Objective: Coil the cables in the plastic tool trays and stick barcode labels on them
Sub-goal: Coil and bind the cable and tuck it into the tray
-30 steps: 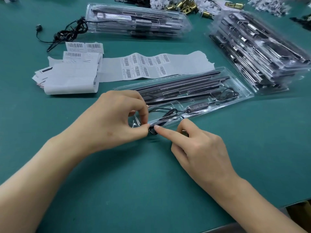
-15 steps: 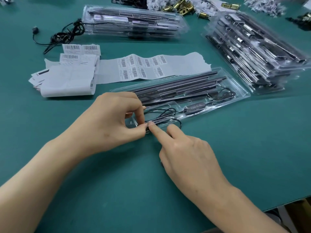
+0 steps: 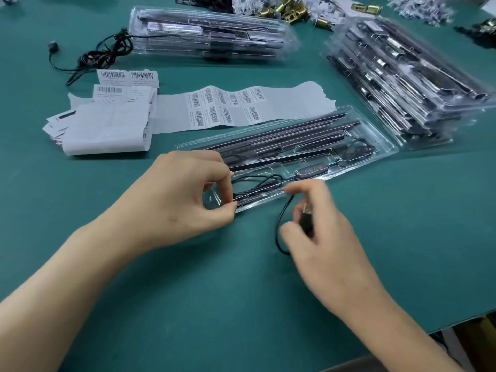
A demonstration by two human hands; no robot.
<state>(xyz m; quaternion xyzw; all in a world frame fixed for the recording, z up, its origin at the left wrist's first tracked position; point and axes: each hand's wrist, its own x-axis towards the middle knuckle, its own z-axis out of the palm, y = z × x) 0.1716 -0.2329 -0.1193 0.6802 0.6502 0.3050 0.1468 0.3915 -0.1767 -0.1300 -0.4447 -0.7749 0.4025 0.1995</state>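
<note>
A clear plastic tool tray lies slanted in the middle of the green table, holding dark strips and a black cable with an inline controller. My left hand pinches the cable at the tray's near-left end, thumb and forefinger together. My right hand, blurred, grips the cable's plug end just off the tray's near edge, and a loop of cable hangs out over the table. A strip of barcode labels lies behind the tray.
A folded label sheet stack sits left. One stack of filled trays is at the back, another stack at the right. A loose black cable lies back left. Brass parts are at the far edge. The table's edge is near right.
My right hand drew back from the left fingertips toward me and to the right, taking the plug end and pulling a loop of cable out of the tray. The left hand stayed in place.
</note>
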